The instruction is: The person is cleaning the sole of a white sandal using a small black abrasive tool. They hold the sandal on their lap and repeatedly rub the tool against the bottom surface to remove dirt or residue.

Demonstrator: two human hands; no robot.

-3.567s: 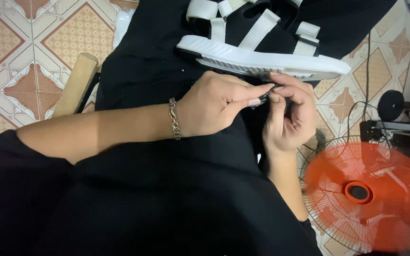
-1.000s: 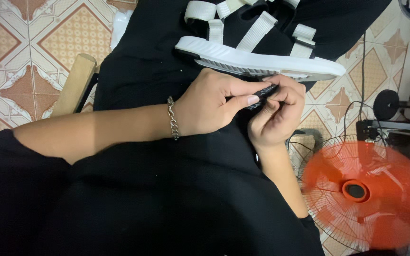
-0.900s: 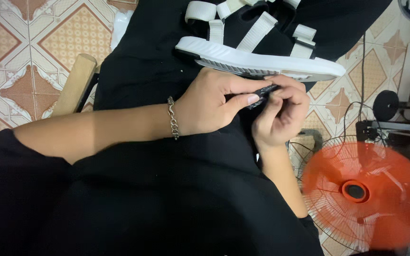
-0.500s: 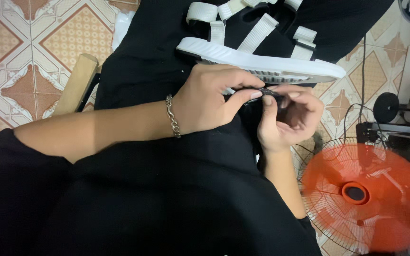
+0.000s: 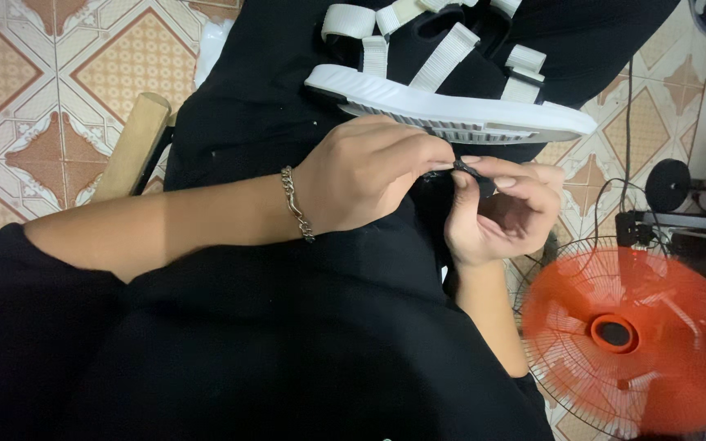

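Both hands meeting over the lap, just below the white strapped sandal (image 5: 451,110) lying on black cloth. Left hand (image 5: 369,175), chain bracelet (image 5: 296,204) at the wrist, pinching a small black piece (image 5: 471,173) at the fingertips. Right hand (image 5: 504,216) curled, thumb and forefinger gripping the same piece from the other side. Orange fan (image 5: 631,335) on the tiled floor (image 5: 59,90) to the right, wooden handle (image 5: 132,147) at left

Small black piece (image 5: 469,173) pinched just below the white sandal (image 5: 451,106).
Dark, narrow, mostly hidden by fingers; kind can't be told. Sits between fingertips of left hand (image 5: 365,184) and right hand (image 5: 504,212), both closed on it, just under the sandal's ribbed sole edge, over the black-clothed lap.
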